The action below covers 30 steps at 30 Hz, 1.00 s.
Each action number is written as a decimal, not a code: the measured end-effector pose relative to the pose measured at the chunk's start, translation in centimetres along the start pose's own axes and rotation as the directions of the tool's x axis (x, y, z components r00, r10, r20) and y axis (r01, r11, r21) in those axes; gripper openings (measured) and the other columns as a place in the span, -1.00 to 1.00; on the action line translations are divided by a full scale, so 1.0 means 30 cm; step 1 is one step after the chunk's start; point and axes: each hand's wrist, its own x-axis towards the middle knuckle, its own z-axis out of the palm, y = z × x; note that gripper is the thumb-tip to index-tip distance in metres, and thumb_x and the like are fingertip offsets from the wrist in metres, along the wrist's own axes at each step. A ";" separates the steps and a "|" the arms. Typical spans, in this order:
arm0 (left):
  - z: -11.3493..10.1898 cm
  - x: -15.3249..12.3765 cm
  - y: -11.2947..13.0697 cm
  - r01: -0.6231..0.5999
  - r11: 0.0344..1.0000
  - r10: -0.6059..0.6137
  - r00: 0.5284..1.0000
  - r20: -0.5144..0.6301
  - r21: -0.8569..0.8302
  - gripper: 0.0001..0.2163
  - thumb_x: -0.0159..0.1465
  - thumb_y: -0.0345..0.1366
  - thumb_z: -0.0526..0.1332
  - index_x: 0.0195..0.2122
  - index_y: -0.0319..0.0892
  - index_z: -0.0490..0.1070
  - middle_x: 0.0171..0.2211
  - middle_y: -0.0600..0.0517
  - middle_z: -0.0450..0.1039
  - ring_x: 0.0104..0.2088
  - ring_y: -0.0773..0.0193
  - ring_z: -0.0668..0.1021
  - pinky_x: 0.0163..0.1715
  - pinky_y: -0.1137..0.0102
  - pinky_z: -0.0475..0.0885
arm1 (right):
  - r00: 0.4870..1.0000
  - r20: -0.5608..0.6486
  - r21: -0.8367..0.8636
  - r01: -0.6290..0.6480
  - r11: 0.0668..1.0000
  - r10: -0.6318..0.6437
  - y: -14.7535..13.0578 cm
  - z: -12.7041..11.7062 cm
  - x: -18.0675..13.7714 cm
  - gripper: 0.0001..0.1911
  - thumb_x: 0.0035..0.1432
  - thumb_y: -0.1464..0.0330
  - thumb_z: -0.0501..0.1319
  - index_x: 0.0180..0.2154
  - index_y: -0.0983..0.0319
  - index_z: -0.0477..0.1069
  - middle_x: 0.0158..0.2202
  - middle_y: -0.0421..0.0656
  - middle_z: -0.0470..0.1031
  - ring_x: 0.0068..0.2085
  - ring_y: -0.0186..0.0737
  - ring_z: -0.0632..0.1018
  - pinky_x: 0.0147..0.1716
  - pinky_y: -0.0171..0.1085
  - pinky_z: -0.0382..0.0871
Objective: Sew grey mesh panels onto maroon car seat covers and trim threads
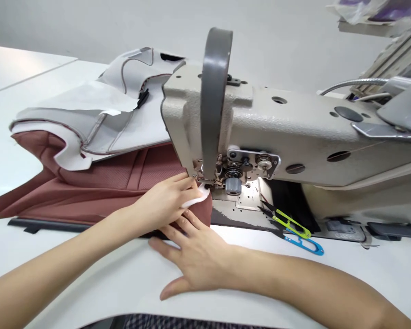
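A large maroon fabric cover [99, 194] with white and grey padded backing lies under the head of a sewing machine [281, 123]. My left hand [166, 198] is closed on the cover's edge beside the needle area, where a folded strip of white backing [195, 200] shows at its fingertips. Below it, my right hand [200, 258] lies with fingers spread. Its upper fingertips touch the cover close to my left hand, while the thumb rests over the white table [123, 283]. The presser foot and needle are mostly hidden behind the grey curved guard [215, 105].
Yellow-green thread snips [292, 222] and blue thread snips [304, 244] lie crossed to the right of the needle plate [250, 201]. The cover's bulky backing [71, 109] piles up left of the machine head. Dark small items [393, 230] sit farther right.
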 end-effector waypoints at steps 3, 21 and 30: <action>0.007 -0.008 0.027 -0.049 0.998 0.048 0.998 0.051 0.024 -0.79 0.24 -0.56 0.18 -0.16 -0.24 0.51 -0.31 -0.02 0.45 -0.28 0.21 0.42 -0.27 0.37 0.40 | 0.994 0.033 -0.030 -0.099 0.995 0.100 -0.044 0.059 0.054 0.02 0.13 -0.23 0.12 0.32 0.39 0.12 0.30 0.16 0.23 0.33 0.31 0.14 0.34 0.23 -0.12; 0.044 0.031 0.013 -0.042 0.991 0.030 0.995 0.097 0.126 -0.83 0.19 -0.60 0.15 -0.33 -0.24 0.46 -0.36 -0.03 0.43 -0.36 0.21 0.42 -0.32 0.34 0.35 | 0.985 0.026 0.018 -0.171 0.985 0.171 0.017 0.078 0.139 -0.13 0.17 -0.14 0.20 0.22 0.40 0.29 0.21 0.12 0.38 0.27 0.20 0.29 0.29 0.11 0.08; 0.034 0.034 0.000 0.051 0.991 -0.058 0.997 0.049 0.125 -0.74 0.12 -0.64 0.07 -0.35 -0.18 0.44 -0.40 0.04 0.47 -0.39 0.19 0.50 -0.43 0.33 0.31 | 0.975 0.069 0.073 -0.215 0.974 0.210 0.041 0.058 0.156 -0.26 0.21 -0.10 0.19 0.13 0.39 0.39 0.08 0.10 0.51 0.14 0.14 0.45 0.13 0.03 0.34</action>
